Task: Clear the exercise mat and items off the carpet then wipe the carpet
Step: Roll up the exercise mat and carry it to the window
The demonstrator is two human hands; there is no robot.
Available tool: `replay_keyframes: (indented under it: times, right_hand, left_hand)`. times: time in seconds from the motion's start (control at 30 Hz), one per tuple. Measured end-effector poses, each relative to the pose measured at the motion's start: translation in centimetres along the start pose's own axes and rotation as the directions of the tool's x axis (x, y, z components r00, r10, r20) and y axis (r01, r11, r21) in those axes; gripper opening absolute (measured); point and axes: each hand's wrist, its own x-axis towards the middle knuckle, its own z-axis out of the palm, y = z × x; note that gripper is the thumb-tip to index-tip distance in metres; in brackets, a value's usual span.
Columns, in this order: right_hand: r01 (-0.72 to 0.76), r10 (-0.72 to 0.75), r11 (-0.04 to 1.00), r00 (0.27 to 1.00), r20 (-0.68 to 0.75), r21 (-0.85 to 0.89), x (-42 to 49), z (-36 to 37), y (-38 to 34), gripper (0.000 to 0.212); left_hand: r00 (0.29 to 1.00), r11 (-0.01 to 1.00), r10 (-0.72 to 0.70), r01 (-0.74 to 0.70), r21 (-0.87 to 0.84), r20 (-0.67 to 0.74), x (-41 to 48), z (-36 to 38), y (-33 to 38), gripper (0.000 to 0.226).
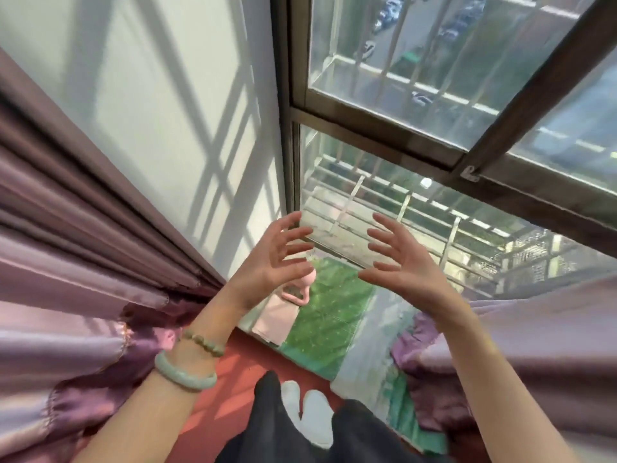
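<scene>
Fingers (283,225) on both my hands are spread and straight, gripping nothing. My left hand (277,262) and my right hand (400,265) hang in the air before me, palms turned toward each other, well above the floor.

From the head view, the green exercise mat (327,315) lies flat below my hands, its far edge against the window (400,95). Its near edge meets the red carpet (243,359), where my socked feet (307,412) stand. A folded pink cloth (277,317) rests along the mat's left edge. A curved pink item (302,289) sits at the far-left corner, seemingly touching the cloth; I cannot tell what it is.

Nothing is cleared yet, I judge, so I should bend down and take the loose things first. The pink item looks rigid, so I would curl one hand round its narrow part. I would lift the cloth by its folded edge so it stays folded. Only then would I roll the mat, starting at the window edge and drawing it toward me with both hands level.

The curtain (66,262) pools on the floor at the left, and more fabric lies at the right over another green piece (404,416). I should keep the hems clear of the roll.
</scene>
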Motion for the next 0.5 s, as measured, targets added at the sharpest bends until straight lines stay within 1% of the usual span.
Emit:
replay_keyframes:
  times: [0.07,0.13,0.3,0.4,0.5]
  right_hand:
    - [0.047,-0.047,0.999,0.998,-0.032,-0.006,-2.3,-1.9,-2.1,0.085]
    - [0.084,-0.084,0.996,0.992,-0.098,-0.001,-4.2,-3.3,-3.6,0.086]
    - [0.134,-0.116,0.99,0.936,-0.333,0.032,-9.7,-6.6,-5.8,0.086]
    - [0.138,-0.098,0.989,0.876,-0.472,0.05,-12.9,-7.6,-6.3,0.086]
    - [0.166,-0.09,0.984,0.788,-0.609,0.07,-16.2,-7.7,-6.3,0.085]
  left_hand:
    - [0.997,0.998,0.061,-0.061,-0.012,0.043,-0.1,2.0,2.6,0.082]
    - [0.989,0.994,0.106,-0.106,-0.002,0.099,0.0,3.7,4.8,0.089]
    - [0.946,0.979,0.19,-0.203,0.022,0.263,1.6,6.7,9.3,0.102]
    - [0.892,0.969,0.208,-0.245,0.041,0.402,3.0,8.7,11.4,0.103]
    - [0.81,0.953,0.225,-0.298,0.05,0.541,4.1,10.8,12.7,0.102]
